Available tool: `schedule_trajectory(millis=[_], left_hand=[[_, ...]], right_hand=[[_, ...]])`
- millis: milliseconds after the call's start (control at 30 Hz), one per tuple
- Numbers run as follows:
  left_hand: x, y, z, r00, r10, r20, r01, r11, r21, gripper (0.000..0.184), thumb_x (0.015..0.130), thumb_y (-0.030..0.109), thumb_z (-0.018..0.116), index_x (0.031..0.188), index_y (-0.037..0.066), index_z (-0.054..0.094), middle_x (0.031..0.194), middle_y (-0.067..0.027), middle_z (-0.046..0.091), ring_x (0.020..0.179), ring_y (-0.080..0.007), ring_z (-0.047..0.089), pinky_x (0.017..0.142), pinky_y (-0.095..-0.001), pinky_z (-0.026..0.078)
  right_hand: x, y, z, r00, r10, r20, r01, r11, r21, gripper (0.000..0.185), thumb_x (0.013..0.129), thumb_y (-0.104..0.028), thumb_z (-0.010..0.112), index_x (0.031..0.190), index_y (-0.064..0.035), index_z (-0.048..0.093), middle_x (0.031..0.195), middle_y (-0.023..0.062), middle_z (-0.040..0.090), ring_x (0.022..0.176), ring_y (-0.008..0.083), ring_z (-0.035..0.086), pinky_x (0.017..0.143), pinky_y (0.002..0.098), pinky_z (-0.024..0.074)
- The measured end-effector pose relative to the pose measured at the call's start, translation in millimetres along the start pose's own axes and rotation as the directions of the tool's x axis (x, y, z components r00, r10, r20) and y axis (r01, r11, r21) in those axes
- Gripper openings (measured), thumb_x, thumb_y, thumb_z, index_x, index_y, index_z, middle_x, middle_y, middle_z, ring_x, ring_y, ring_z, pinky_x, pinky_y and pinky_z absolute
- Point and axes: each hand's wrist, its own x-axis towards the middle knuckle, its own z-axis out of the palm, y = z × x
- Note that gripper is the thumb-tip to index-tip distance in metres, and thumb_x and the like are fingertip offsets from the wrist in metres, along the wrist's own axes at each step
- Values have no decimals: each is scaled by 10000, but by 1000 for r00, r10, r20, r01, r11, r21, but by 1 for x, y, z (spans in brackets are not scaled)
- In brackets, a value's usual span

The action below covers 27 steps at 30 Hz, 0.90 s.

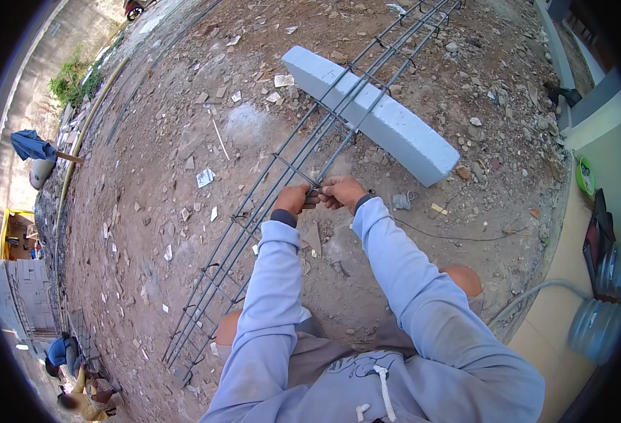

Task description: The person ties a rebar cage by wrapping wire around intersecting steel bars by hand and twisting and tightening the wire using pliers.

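A long rebar cage (287, 167) of thin steel bars with bent stirrups runs diagonally from lower left to upper right. It rests across a light grey block (395, 132) lying on the ground. My left hand (294, 199) is at the near side of the cage, fingers closed beside a stirrup. Close to it, almost touching, my right hand (343, 192) is pinched at the same spot on the bar. Whatever lies between the fingertips is too small to make out.
Rubble and tile shards cover the dirt. A thin wire (458, 237) lies at right. Water bottles (598, 330) and a green basin (585, 176) stand along the right edge. Two people (85, 395) crouch at lower left. A blue cloth (32, 145) hangs on a post.
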Motion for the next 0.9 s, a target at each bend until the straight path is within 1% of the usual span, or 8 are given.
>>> schedule_trajectory(millis=[100, 200, 300, 433, 633, 700, 833, 900], left_hand=[[2, 0, 0, 1000, -9, -16, 8, 1000, -26, 239, 893, 173, 519, 927, -30, 641, 813, -123, 684, 680, -217, 676, 608, -304, 558], [4, -3, 1, 998, 23, -63, -27, 997, -70, 198, 872, 137, 549, 915, -31, 644, 789, -122, 683, 665, -213, 675, 582, -282, 554], [0, -2, 3, 993, 55, -108, -68, 990, -119, 172, 840, 90, 592, 860, -74, 637, 774, -140, 676, 665, -216, 679, 548, -262, 553], [11, -8, 1, 990, 93, -109, -108, 984, -141, 132, 833, 72, 584, 874, -38, 645, 777, -138, 673, 651, -212, 668, 570, -284, 555], [26, -7, -4, 986, 155, -63, -152, 987, 48, 129, 819, 63, 563, 797, -33, 646, 717, -122, 655, 585, -184, 618, 512, -284, 485], [36, -14, 0, 962, 252, -105, -251, 968, 26, 137, 811, 67, 549, 775, -27, 643, 694, -105, 644, 558, -168, 592, 493, -276, 451], [45, -30, 5, 891, 408, -200, -361, 903, 234, 144, 798, 72, 533, 745, -18, 632, 655, -74, 619, 528, -146, 553, 485, -264, 422], [41, -31, 6, 914, 355, -195, -337, 934, 118, 143, 786, 83, 548, 725, -14, 633, 651, -72, 624, 523, -147, 551, 481, -265, 417]], right_hand=[[5, 0, -13, 999, 26, 41, -19, 987, -157, 165, 846, -148, 592, 904, -7, 654, 720, 70, 645, 621, 143, 611, 542, 265, 477], [18, 4, -12, 986, -164, -25, 137, 889, -437, 181, 819, -121, 603, 934, 2, 672, 781, 90, 672, 687, 170, 634, 622, 291, 504], [18, 7, -1, 868, -465, -176, 202, 653, -730, 190, 787, -100, 621, 929, 8, 686, 850, 96, 691, 764, 192, 645, 709, 318, 506], [31, 12, 2, 880, -416, -230, 231, 797, -558, 191, 774, -100, 634, 926, -1, 696, 880, 98, 697, 816, 189, 640, 764, 325, 489], [33, 8, -1, 936, -294, -192, 249, 941, -229, 205, 750, -83, 649, 935, -11, 697, 855, 96, 690, 794, 177, 629, 743, 301, 480], [36, 9, -2, 952, -257, -164, 249, 966, -71, 212, 727, -95, 667, 918, -11, 700, 854, 110, 688, 805, 189, 635, 747, 300, 483], [34, 9, -4, 964, -180, -197, 136, 967, -217, 218, 732, -102, 663, 931, -21, 700, 856, 101, 691, 797, 197, 635, 744, 308, 485], [30, 11, 1, 930, -261, -258, 168, 928, -331, 211, 744, -83, 652, 942, -24, 699, 825, 76, 691, 746, 182, 622, 711, 303, 483]])
